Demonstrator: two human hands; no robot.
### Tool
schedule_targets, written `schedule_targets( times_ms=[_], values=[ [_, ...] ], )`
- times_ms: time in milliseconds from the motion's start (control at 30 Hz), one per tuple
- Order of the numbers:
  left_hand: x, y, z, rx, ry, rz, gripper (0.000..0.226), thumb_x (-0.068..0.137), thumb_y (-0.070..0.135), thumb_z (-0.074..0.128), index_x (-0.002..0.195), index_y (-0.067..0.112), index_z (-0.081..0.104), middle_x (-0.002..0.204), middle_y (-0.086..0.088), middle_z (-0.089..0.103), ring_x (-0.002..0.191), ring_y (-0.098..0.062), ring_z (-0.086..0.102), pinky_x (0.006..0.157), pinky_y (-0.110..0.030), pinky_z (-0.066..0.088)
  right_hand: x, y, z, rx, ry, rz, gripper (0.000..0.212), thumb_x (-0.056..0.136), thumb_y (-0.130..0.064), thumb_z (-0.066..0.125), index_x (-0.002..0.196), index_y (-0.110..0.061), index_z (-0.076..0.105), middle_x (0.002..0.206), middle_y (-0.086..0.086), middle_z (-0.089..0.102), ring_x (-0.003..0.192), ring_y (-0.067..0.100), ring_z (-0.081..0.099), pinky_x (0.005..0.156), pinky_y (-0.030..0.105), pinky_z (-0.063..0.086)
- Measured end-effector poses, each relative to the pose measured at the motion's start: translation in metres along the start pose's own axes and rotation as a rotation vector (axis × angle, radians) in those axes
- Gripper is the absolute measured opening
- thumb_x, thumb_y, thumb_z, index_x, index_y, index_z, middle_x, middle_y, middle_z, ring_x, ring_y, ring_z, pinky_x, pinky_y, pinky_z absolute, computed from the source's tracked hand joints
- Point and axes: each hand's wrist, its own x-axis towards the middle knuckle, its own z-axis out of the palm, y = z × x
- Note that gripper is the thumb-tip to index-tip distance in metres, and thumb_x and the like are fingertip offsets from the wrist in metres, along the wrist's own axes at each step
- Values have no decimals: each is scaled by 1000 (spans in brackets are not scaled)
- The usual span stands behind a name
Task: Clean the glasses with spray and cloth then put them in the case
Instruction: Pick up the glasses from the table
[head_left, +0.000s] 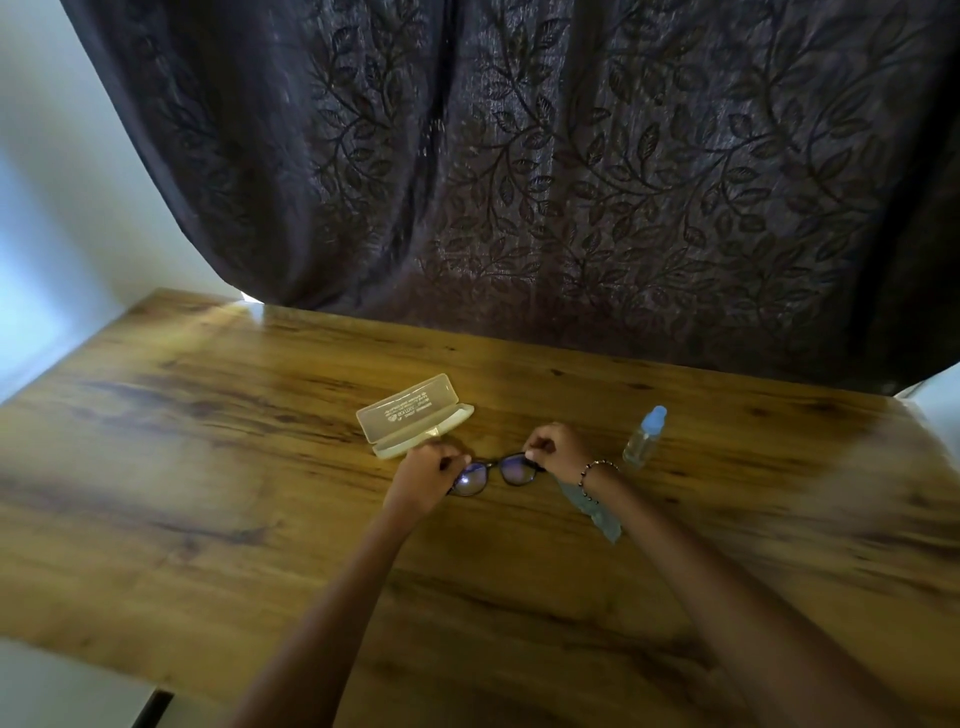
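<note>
Both hands grip the glasses (497, 472) by their ends: the left hand (423, 475) curls round the left side of the frame and the right hand (556, 449) pinches the right side, so the frame's long axis runs side to side between them, low over the worktop (208, 467). The open case (410, 421) lies just beyond the left hand, its length nearly parallel to the frame, so that hand is nearer for stowing. The spray bottle (644, 439) stands to the right, near the right hand. The cloth (597, 512) lies under the right wrist; whether the fingers hold it I cannot tell.
</note>
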Motion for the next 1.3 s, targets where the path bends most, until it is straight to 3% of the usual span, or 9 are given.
schedule_targets(
  times_ms=[67, 300, 500, 667, 767, 933, 1100, 1233, 1300],
  values=[
    [0, 2, -2, -13, -20, -9, 24, 92, 29, 54, 88, 12, 70, 76, 3, 60, 70, -10, 55, 60, -20, 34, 0, 2, 1, 14, -17, -1, 8, 88, -6, 58, 84, -7, 66, 71, -9, 54, 81, 16, 57, 76, 32, 51],
    [1, 13, -11, -167, 64, -45, 17, 93, 20, 53, 98, 13, 68, 95, 0, 68, 89, -12, 61, 77, -23, 44, -4, 1, -13, 104, 43, -63, 11, 87, -1, 58, 91, 3, 67, 87, 9, 63, 82, 14, 56, 58, 5, 39],
    [13, 34, -23, -141, -21, -65, 19, 87, 18, 63, 103, 11, 71, 102, -3, 71, 88, -10, 60, 83, -22, 44, 0, -2, -36, 120, 152, -141, 7, 84, -3, 62, 83, -5, 69, 99, 12, 63, 89, 20, 59, 81, 28, 48],
    [25, 46, -27, -71, -42, -63, 17, 88, 17, 62, 98, 9, 72, 102, -3, 70, 96, -15, 62, 82, -20, 40, -1, -6, -47, 120, 197, -165, 8, 85, -3, 61, 85, -5, 69, 95, 7, 61, 87, 15, 57, 71, 13, 41],
    [32, 50, -28, -88, 27, -88, 17, 88, 17, 62, 96, 7, 72, 103, -6, 70, 94, -19, 63, 84, -28, 48, -2, -5, -50, 130, 226, -165, 7, 85, -7, 62, 86, -7, 69, 93, 2, 60, 86, 13, 57, 71, 16, 42],
    [42, 54, -31, -142, 118, -174, 15, 88, 21, 62, 88, 10, 72, 87, -11, 72, 73, -24, 65, 78, -39, 55, -4, -3, -54, 168, 208, -102, 21, 88, -26, 62, 89, -6, 70, 82, 2, 67, 79, 14, 63, 70, 25, 48],
    [48, 57, -35, -343, 217, -319, 13, 87, 6, 59, 81, 8, 69, 89, -10, 69, 60, -18, 63, 57, -33, 58, -4, -3, -54, 241, 222, -83, 8, 82, -14, 69, 86, -9, 63, 82, 8, 68, 70, 17, 65, 71, 33, 55],
    [51, 58, -41, -507, 231, -411, 8, 87, 5, 61, 94, 7, 61, 99, -13, 65, 59, -16, 63, 46, -25, 55, -6, -6, -60, 235, 109, -25, 14, 82, -15, 69, 93, -7, 69, 92, 11, 70, 68, 11, 65, 64, 17, 54],
    [50, 59, -43, -523, 200, -405, 24, 85, 6, 65, 106, 11, 55, 92, -10, 63, 57, -12, 61, 40, -19, 51, -6, -8, -61, 195, 82, 9, 15, 83, -18, 68, 93, -6, 70, 89, 6, 70, 67, 8, 64, 58, 12, 49]
  ],
)
